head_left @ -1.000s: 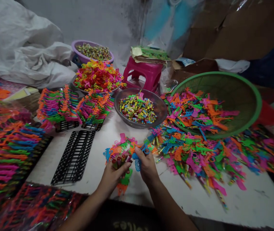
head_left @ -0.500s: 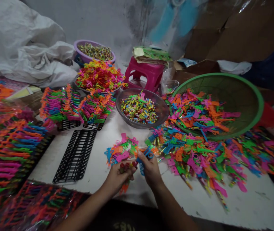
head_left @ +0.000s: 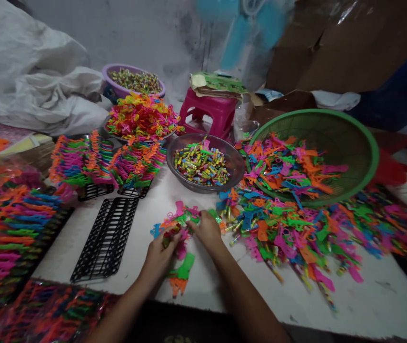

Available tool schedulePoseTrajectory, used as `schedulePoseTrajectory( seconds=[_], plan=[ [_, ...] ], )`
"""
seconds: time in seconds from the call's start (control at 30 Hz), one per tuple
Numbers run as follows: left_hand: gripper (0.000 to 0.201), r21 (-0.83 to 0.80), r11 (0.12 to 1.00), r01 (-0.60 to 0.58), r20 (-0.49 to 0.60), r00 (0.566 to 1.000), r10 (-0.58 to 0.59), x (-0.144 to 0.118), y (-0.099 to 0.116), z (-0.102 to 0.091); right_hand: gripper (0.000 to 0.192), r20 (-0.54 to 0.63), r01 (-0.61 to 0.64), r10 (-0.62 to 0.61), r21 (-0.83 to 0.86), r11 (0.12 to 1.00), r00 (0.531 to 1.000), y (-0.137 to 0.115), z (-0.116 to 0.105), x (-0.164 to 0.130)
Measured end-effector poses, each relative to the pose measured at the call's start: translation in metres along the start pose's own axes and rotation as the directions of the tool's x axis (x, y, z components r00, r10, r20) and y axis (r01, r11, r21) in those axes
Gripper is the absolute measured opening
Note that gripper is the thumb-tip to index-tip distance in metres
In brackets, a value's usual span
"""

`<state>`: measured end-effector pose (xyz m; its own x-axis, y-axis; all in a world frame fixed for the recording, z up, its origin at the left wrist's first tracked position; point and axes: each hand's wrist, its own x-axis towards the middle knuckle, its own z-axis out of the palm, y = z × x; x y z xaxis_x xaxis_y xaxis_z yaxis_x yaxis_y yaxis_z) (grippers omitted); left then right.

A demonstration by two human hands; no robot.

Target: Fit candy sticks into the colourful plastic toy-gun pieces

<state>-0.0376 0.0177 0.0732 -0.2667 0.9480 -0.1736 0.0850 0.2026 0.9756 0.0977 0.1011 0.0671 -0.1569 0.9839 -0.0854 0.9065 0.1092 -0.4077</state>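
Note:
My left hand [head_left: 160,255] is closed around a few small red-and-yellow tubes [head_left: 172,234], partly hidden by its fingers. Beside it, my right hand [head_left: 207,232] reaches over a small pile of plastic toy pistols [head_left: 180,209], its thumb and forefinger apart at the pile's edge. A green toy pistol [head_left: 186,267] and an orange piece [head_left: 178,286] lie on the white table [head_left: 224,281] just below my hands. Behind the pile stands a clear bowl [head_left: 206,188] of small wrapped tubes [head_left: 201,162].
A green basket [head_left: 374,157] of toy pistols tilts at right, above a spread heap of pistols with tubes attached [head_left: 289,233]. A black rack [head_left: 105,238] lies left, near filled racks [head_left: 76,162]. Behind are a pink stool [head_left: 221,112], purple basin [head_left: 106,71] and blue fan [head_left: 237,38].
My right hand has let go of a blue toy pistol and moved left to the small pile. A green pistol now shows below my hands. My left hand still holds the tubes. The view has shifted slightly.

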Motion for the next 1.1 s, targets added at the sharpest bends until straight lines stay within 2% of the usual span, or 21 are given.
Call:
schedulePoseTrajectory(
  seconds=[0.13, 0.2, 0.23, 0.27, 0.33, 0.4, 0.47, 0.6, 0.7, 0.87, 0.97, 1.03, 1.07, 1.1],
  plan=[
    [0.041, -0.111, 0.992, 0.062, 0.054, 0.997, -0.056, -0.001, 0.000, -0.009, 0.029, 0.065, -0.100, 0.104, -0.055, 0.993, 0.992, 0.007, -0.007, 0.006],
    [0.046, -0.201, 0.973, 0.115, 0.094, 0.991, -0.098, -0.002, 0.000, -0.007, 0.017, 0.033, -0.110, 0.108, 0.053, 0.993, 0.994, 0.013, -0.015, 0.003],
    [0.046, -0.233, 0.961, 0.147, 0.123, 0.985, -0.121, -0.002, 0.000, -0.005, 0.013, 0.012, -0.105, 0.104, 0.183, 0.978, 0.994, 0.014, -0.018, -0.001],
    [0.044, -0.258, 0.950, 0.178, 0.151, 0.978, -0.142, -0.002, 0.000, -0.002, 0.013, -0.006, -0.090, 0.099, 0.349, 0.933, 0.995, 0.013, -0.019, -0.007],
    [0.036, -0.295, 0.927, 0.231, 0.213, 0.962, -0.172, -0.002, 0.002, 0.004, 0.018, -0.044, -0.034, 0.085, 0.664, 0.747, 0.995, 0.008, -0.018, -0.020],
    [0.031, -0.317, 0.910, 0.268, 0.280, 0.943, -0.180, -0.002, 0.005, 0.009, 0.020, -0.079, 0.027, 0.063, 0.812, 0.583, 0.995, -0.001, -0.015, -0.034],
    [0.030, -0.332, 0.899, 0.284, 0.335, 0.927, -0.169, -0.002, 0.008, 0.011, 0.019, -0.125, 0.089, 0.034, 0.844, 0.528, 0.992, -0.008, -0.011, -0.043],
    [0.029, -0.321, 0.913, 0.252, 0.335, 0.932, -0.139, -0.005, 0.012, 0.010, 0.018, -0.183, 0.174, -0.041, 0.804, 0.569, 0.982, -0.013, -0.011, -0.048],
    [0.028, -0.275, 0.939, 0.205, 0.302, 0.946, -0.118, -0.009, 0.013, 0.006, 0.018, -0.155, 0.178, -0.090, 0.782, 0.597, 0.984, -0.013, -0.011, -0.048],
    [0.024, -0.177, 0.982, 0.071, 0.278, 0.961, -0.019, -0.015, 0.013, 0.005, 0.017, -0.144, 0.180, -0.109, 0.742, 0.645, 0.984, -0.018, -0.005, -0.054],
    [0.038, -0.133, 0.987, 0.086, 0.343, 0.939, -0.036, -0.016, 0.014, 0.014, 0.017, -0.132, 0.158, -0.090, 0.733, 0.661, 0.987, -0.013, -0.010, -0.056],
    [0.045, -0.169, 0.976, 0.134, 0.367, 0.928, -0.064, -0.013, 0.014, 0.017, 0.021, -0.127, 0.116, -0.039, 0.689, 0.715, 0.991, 0.004, -0.024, -0.052],
    [0.047, -0.193, 0.970, 0.145, 0.340, 0.938, -0.073, -0.011, 0.015, 0.016, 0.023, -0.166, 0.085, 0.029, 0.636, 0.767, 0.986, 0.016, -0.034, -0.048],
    [0.047, -0.205, 0.969, 0.140, 0.281, 0.956, -0.079, -0.007, 0.015, 0.013, 0.025, -0.252, 0.039, 0.125, 0.558, 0.829, 0.960, 0.029, -0.046, -0.043]
  ],
)
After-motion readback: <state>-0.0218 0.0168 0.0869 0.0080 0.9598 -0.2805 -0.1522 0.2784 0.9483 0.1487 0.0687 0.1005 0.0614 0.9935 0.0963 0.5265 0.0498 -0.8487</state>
